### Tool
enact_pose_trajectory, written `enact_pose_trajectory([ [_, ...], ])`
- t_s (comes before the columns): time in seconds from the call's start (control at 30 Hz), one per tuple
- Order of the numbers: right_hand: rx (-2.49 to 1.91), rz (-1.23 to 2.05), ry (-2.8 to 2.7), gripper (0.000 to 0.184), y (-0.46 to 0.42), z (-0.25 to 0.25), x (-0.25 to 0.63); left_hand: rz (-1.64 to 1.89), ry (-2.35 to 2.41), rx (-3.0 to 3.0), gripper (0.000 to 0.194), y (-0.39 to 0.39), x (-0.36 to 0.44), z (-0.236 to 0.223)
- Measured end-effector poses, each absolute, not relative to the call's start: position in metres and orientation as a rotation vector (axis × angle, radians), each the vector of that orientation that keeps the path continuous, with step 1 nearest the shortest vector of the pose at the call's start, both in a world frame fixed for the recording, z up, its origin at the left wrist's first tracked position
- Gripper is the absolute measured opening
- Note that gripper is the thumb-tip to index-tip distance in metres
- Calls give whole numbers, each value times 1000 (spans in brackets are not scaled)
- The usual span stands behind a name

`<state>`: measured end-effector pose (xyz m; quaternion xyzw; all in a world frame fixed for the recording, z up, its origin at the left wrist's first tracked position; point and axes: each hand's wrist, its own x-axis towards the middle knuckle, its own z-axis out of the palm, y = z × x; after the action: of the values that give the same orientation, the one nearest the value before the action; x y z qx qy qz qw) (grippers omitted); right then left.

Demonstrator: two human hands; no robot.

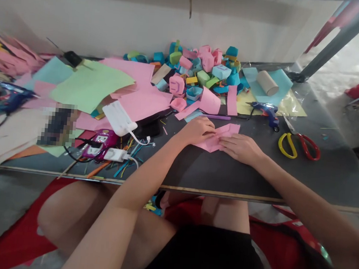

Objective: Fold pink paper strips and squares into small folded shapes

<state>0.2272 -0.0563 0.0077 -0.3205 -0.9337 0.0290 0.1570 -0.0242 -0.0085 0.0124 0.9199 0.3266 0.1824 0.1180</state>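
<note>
A folded piece of pink paper (210,144) lies on the dark table, with creases across it. My left hand (199,130) grips its left side, fingers bent over the upper edge. From the right, my right hand (239,148) presses the paper with its fingers together; the thumb is hard to make out. Just behind the paper lies a purple pen-like stick (219,117). Close by are a cut pink paper piece (210,100) and a pink strip (232,100).
Small folded paper boxes (207,62) are heaped at the back. To the right lie scissors (297,139), a blue glue gun (266,112) and a cardboard tube (267,83). Leftward are green paper (93,82), a white adapter (118,117), a purple power strip (99,142) and another glue gun (13,96).
</note>
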Motion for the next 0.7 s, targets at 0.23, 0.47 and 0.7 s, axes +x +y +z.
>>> enact_pose_trajectory([
  [0.23,-1025,-145,-2769,42,-61,21,199,457,913,2747,31,-25,-22,18],
  [0.47,-1003,127,-2685,31,-37,16,212,466,943,2608,22,-29,-24,18],
  [0.7,-1162,513,-2390,30,-17,9,237,448,1034,2507,23,-31,-25,27],
])
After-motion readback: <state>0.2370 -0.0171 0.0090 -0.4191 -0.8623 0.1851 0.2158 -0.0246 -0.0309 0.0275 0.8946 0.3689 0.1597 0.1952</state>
